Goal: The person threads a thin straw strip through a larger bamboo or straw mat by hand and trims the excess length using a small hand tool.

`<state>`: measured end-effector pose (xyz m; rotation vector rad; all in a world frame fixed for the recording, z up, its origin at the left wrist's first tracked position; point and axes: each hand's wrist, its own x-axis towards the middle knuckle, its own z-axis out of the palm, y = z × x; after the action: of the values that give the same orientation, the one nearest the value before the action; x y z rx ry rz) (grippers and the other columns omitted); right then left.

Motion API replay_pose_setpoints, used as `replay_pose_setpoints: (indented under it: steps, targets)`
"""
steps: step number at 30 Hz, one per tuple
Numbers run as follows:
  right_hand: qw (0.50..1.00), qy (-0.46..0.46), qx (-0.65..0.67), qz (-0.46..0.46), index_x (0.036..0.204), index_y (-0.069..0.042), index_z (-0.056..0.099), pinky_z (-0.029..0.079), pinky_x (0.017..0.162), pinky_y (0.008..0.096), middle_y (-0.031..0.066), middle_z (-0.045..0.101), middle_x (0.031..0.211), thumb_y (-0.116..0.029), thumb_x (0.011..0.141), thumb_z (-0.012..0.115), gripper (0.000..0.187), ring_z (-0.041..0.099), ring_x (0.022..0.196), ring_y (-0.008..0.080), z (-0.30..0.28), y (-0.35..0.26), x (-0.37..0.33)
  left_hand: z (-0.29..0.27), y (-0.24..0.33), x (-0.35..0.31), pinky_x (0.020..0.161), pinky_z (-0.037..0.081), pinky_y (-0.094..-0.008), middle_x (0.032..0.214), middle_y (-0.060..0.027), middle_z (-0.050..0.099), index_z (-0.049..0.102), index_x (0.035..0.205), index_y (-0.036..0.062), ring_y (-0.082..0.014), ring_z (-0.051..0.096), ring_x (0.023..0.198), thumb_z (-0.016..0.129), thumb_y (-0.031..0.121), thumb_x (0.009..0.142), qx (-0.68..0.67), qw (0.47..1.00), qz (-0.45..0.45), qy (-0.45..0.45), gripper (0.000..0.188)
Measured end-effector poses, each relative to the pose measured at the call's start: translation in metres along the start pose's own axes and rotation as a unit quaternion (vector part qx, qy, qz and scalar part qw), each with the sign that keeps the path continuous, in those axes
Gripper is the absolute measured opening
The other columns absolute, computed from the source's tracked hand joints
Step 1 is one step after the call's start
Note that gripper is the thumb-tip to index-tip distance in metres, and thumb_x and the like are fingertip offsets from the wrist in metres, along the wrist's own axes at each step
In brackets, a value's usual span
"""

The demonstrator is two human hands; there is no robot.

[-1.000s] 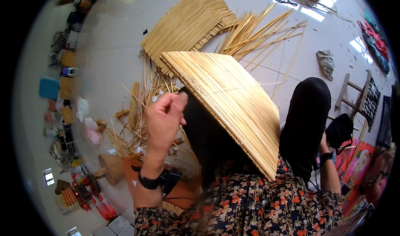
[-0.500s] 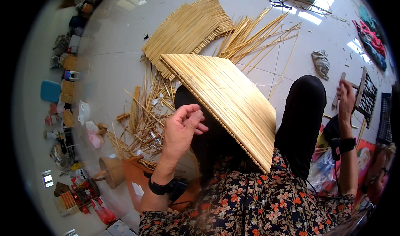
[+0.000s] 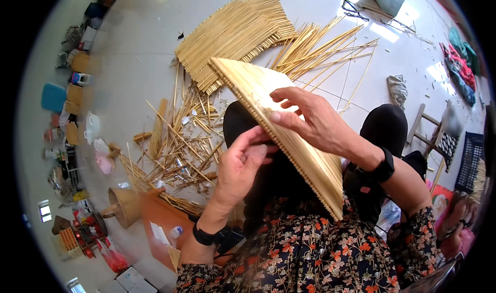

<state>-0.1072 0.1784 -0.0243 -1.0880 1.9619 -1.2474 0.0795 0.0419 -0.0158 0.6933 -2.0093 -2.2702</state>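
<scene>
A panel of straw-coloured stalks [image 3: 315, 161] laid side by side leans tilted across my lap, its ridged edge facing left. My left hand [image 3: 238, 164] is beside that edge, its fingers bent in and the tips partly behind the panel. Whatever lies between those fingers is too small or hidden to make out. Over the panel's upper face reaches my right hand [image 3: 315, 120]. Its thumb is near the ridged edge, and the index finger is bent but apart from the thumb. Beyond, two more stalk panels [image 3: 227, 40] overlap on the tiled floor.
Long loose stalks [image 3: 320, 47] fan out behind the panel. At left lies a heap of broken stalks [image 3: 188, 143], near a tan bucket [image 3: 126, 207] and an orange-brown surface [image 3: 160, 231]. A small wooden-framed stool [image 3: 431, 130] and crumpled clothes [image 3: 460, 68] are at right.
My right hand has swung in from the far right onto the panel. The left hand has moved slightly right and closer to the ridged edge. The panel is tilted more steeply.
</scene>
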Motion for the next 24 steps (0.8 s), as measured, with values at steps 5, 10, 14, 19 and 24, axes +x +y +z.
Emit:
replay_pose_setpoints:
  steps: [5,10,14,19,24]
  targets:
    - [0.996,-0.024,-0.075,0.04,0.15,0.002,0.045,0.056,0.097,0.0436,0.0222,0.061,0.136,-0.031,0.088,0.081,0.078,0.062,0.126,0.0324,-0.014,-0.019,-0.034,0.023,-0.016,0.024,0.115,0.044,-0.0413,0.155,-0.0166,0.046,0.024,0.162,-0.0039,-0.0265,0.049,0.142,0.058,0.021,0.107,-0.103,0.989,0.07,-0.086,0.068]
    - [0.988,0.109,0.016,0.105,0.145,0.004,0.05,0.058,0.092,0.0377,0.0205,0.064,0.129,-0.004,0.09,0.064,0.057,0.066,0.117,0.0271,-0.045,0.007,-0.063,0.067,-0.008,0.062,0.125,0.028,-0.0436,0.165,-0.0189,0.034,0.021,0.164,-0.0001,-0.0277,0.032,0.154,0.055,0.008,0.105,-0.138,0.968,0.082,-0.193,0.068]
    - [0.962,0.224,0.123,0.097,0.146,0.005,0.048,0.055,0.097,0.032,0.0139,0.065,0.128,0.001,0.093,0.057,0.054,0.065,0.116,0.0177,-0.072,0.006,-0.113,0.115,-0.002,0.077,0.125,0.028,-0.0412,0.166,-0.0154,0.034,0.027,0.163,0.0021,-0.0252,0.03,0.155,0.061,0.005,0.101,0.068,0.937,0.228,-0.258,0.071]
    - [0.911,0.359,0.201,0.033,0.151,0.004,0.042,0.047,0.107,0.0299,0.0089,0.059,0.137,-0.008,0.098,0.061,0.057,0.055,0.126,0.014,-0.082,0.012,-0.185,0.177,0.024,0.073,0.124,0.03,-0.0452,0.164,-0.0152,0.04,0.041,0.156,0.0048,-0.036,0.034,0.153,0.077,0.01,0.086,0.215,0.837,0.401,-0.305,0.079]
    - [0.758,0.448,0.467,-0.08,0.151,-0.003,0.037,0.049,0.109,0.0363,0.0118,0.055,0.142,-0.007,0.097,0.059,0.058,0.056,0.13,0.0196,-0.055,0.02,-0.202,0.206,0.045,0.067,0.126,0.025,-0.0515,0.164,-0.0111,0.04,0.048,0.153,0.0098,-0.033,0.031,0.155,0.087,0.029,0.076,0.366,0.729,0.486,-0.313,0.088]
